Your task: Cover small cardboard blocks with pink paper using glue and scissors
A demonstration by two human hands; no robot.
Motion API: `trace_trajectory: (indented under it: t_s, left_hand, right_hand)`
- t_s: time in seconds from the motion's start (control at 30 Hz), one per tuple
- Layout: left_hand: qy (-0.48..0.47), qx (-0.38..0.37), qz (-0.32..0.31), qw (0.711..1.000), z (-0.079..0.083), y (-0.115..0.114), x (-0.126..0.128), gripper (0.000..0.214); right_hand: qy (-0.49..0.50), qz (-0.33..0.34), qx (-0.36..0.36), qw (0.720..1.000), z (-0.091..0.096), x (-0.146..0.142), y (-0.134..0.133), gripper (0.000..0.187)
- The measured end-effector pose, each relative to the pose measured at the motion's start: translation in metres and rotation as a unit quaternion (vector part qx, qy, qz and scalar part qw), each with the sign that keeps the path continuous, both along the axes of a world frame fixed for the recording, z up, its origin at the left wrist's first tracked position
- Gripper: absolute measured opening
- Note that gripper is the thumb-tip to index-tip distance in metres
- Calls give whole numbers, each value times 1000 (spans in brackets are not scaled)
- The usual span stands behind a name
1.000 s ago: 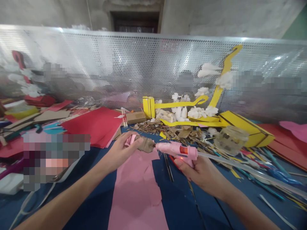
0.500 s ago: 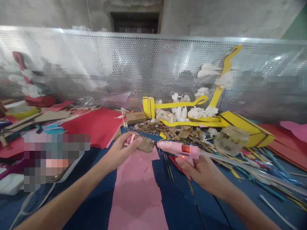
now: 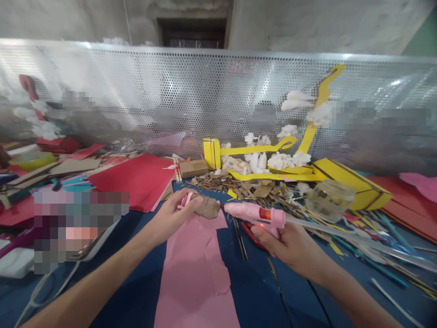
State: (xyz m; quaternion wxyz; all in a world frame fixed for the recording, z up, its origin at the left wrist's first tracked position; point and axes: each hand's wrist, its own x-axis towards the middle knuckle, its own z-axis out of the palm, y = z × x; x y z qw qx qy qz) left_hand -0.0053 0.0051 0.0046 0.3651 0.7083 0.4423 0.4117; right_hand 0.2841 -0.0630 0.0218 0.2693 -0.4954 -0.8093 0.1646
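Observation:
Pinched in my left hand (image 3: 174, 216) is a small piece of brown cardboard (image 3: 207, 207) with a pink part at its left end, partly covered by my fingers. My right hand (image 3: 285, 241) is wrapped round the handle of a pink hot glue gun (image 3: 251, 212). Its nozzle points left and is at the cardboard's right edge; whether they touch I cannot tell. From the gun's back a long clear glue stick (image 3: 317, 223) runs out to the right. Below both hands lies a long sheet of pink paper (image 3: 191, 278) with an uneven right edge.
Behind stands a perforated metal panel (image 3: 211, 100). Yellow box shapes (image 3: 351, 182) with white fluffy tufts lean there. Cardboard scraps (image 3: 252, 187), a clear plastic tub (image 3: 330, 199) and thin strips crowd the right. Red sheets (image 3: 136, 180) lie left. A black pen (image 3: 240, 241) is near the gun.
The cardboard and glue gun have shifted very slightly right and down. My hands keep the same holds, and the nozzle stays at the cardboard's edge.

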Motion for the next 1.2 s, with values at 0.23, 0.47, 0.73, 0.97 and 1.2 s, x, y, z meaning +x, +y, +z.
trace_trajectory:
  t_s: [0.23,0.47,0.73,0.97,1.2]
  left_hand:
    - [19,-1,10,1000,0,-2,0,38]
    - [30,4,6,1000,2,-2,0,36]
    - [33,8,11,999,-1,0,-1,36]
    - [10,17,12,1000,-2,2,-2,38]
    - [17,5,13,1000,0,1,0,39]
  right_hand:
    - [-1,2,25,1000,5,-5,-1,50]
    - [-2,-10,23,1000,1,-3,-1,46]
    - [-8,-20,11,1000,4,-2,-2,44]
    - [-26,14,13,999,2,0,-2,46]
    - [-35,9,-8,999,0,-1,-3,46]
